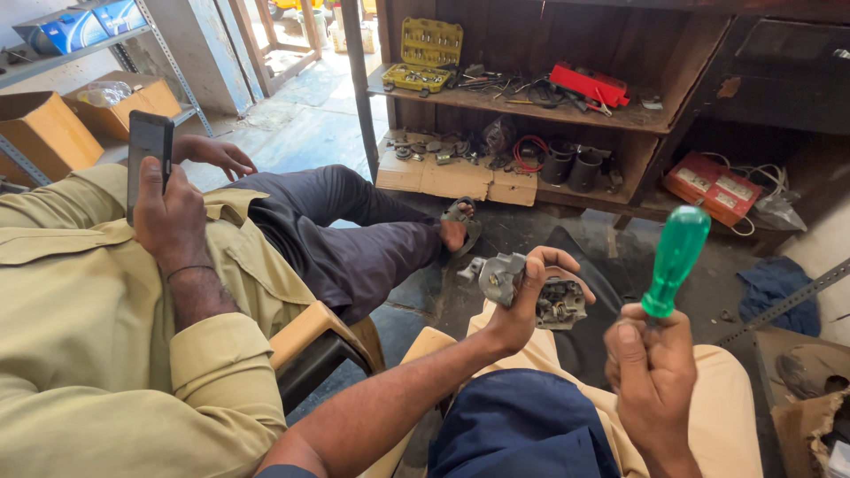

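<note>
My left hand (529, 296) grips a small grey metal engine part (509, 281), a carburettor-like block, held over my lap. My right hand (651, 372) is closed around the shaft of a screwdriver with a translucent green handle (677, 257), the handle pointing up and to the right; its tip is hidden in my fist. The two hands are a little apart, the metal part to the left of the screwdriver. A dark blue cloth (522, 425) lies on my lap.
A person in a khaki shirt (88, 336) sits in a chair at the left, holding a phone (148, 155), legs stretched across the floor. A wooden shelf (531, 102) with tools, a yellow socket set (425, 53) and parts stands ahead. Cardboard boxes (40, 128) sit on a metal rack.
</note>
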